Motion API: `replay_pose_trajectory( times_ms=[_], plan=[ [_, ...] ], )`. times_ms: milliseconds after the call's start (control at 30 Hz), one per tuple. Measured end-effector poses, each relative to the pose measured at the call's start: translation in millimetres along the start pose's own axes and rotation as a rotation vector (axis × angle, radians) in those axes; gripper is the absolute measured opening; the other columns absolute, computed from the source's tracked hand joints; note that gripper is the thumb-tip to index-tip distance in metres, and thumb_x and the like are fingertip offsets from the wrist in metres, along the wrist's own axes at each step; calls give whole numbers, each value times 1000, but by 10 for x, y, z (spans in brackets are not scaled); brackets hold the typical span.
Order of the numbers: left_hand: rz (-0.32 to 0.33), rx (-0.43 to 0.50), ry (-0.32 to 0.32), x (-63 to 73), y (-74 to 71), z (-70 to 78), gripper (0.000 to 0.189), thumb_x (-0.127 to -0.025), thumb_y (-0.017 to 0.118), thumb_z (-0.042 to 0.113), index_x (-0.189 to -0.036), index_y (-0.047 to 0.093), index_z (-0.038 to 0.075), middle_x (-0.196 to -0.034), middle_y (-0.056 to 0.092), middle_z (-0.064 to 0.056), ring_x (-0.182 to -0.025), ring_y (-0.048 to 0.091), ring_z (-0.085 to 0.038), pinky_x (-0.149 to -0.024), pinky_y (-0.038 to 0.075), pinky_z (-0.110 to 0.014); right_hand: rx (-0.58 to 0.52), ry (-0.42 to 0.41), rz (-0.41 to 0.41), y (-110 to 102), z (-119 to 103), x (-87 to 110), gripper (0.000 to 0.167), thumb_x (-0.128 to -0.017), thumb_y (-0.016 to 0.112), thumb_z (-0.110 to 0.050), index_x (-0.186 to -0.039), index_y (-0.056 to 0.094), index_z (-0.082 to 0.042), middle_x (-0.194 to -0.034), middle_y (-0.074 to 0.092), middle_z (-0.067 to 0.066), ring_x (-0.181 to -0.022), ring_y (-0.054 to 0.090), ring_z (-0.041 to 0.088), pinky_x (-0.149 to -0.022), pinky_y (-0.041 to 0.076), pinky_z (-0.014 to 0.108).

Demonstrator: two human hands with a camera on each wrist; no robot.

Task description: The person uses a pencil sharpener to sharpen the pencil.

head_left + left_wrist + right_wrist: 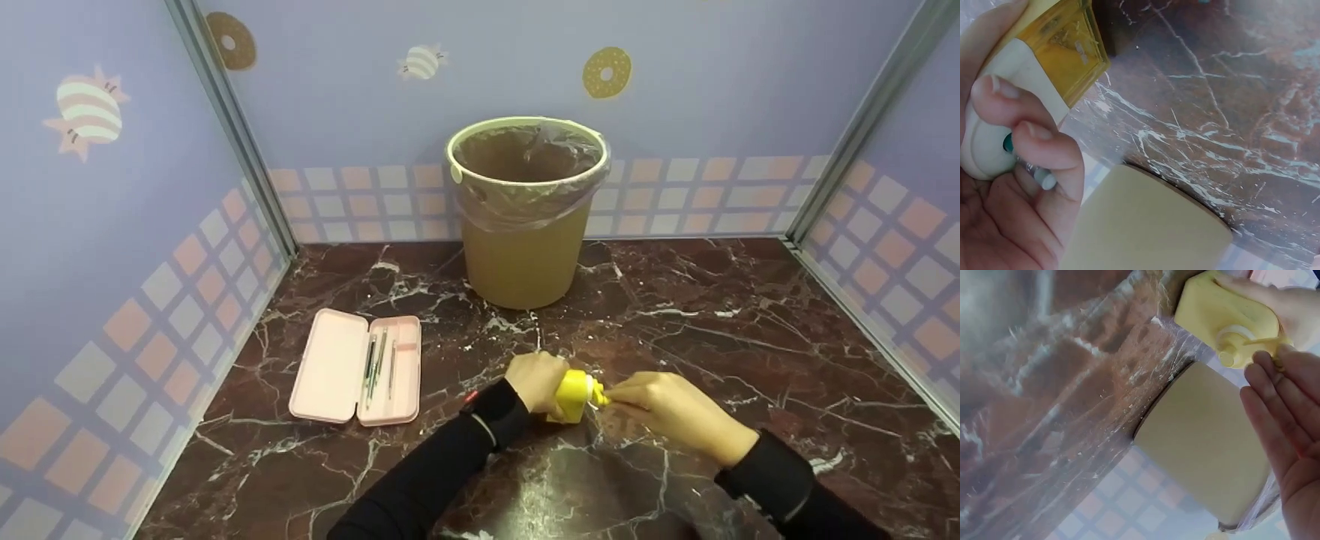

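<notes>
Because a yellow pencil sharpener (574,397) is held between the left hand (538,381) and the right hand (667,409), the work seems to hinge on one line, which is laid roughly from nine o'clock to three in the head view. By the left hand the sharpener's body is gripped, with the fingers curled closely round it; from that hand the body is found at three o'clock. By the right hand the crank (599,392) is pinched between thumb and fingertip, while the remaining fingers are held fairly straight; from that hand the crank is found at nine o'clock.

A pencil (1039,175) is seated in the sharpener's pale face, the one turned away from the crank. In the left wrist view its long axis is aimed outward between four and five o'clock, and its end is lodged between the curled fingers and the palm, so the left hand is the nearer one to it. Whether the pencil is pinched by those fingers cannot be told, and in the head view it is hidden. Whether the sharpener is rested on the marble-patterned tabletop (712,337) or held just above it cannot be told.

From the sharpener, an opened pink pencil case (322,367), in which more pencils (370,356) are laid, is seen near nine o'clock, and a lined bin (521,262) is stood near twelve.
</notes>
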State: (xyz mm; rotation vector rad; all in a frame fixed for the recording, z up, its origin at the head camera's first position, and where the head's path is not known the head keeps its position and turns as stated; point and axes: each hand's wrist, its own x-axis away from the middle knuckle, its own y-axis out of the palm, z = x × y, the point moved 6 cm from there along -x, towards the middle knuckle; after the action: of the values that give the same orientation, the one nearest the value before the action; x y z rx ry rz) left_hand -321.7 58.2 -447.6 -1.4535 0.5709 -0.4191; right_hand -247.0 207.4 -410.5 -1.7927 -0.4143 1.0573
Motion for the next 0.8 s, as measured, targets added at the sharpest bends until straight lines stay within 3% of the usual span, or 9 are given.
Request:
replay_pose_trajectory(
  times_ms=[267, 800],
  plan=[
    [6, 1, 8, -8, -14, -22, 50, -57, 97, 41, -92, 73, 14, -90, 77, -3, -79, 73, -21, -64, 59, -37, 26, -10, -10, -47, 45, -71, 21, -82, 80, -5, -102, 80, -8, -90, 79, 1, -77, 73, 14, -69, 60, 28],
    [0, 22, 44, -14, -10, -12, 48, -58, 97, 39, -90, 71, 13, -89, 77, -2, -77, 72, -20, -64, 58, -36, 51, 84, -24, -87, 324, -253, 17, -85, 79, -10, -102, 80, -9, -92, 80, 3, -80, 75, 17, -72, 61, 33]
  ],
)
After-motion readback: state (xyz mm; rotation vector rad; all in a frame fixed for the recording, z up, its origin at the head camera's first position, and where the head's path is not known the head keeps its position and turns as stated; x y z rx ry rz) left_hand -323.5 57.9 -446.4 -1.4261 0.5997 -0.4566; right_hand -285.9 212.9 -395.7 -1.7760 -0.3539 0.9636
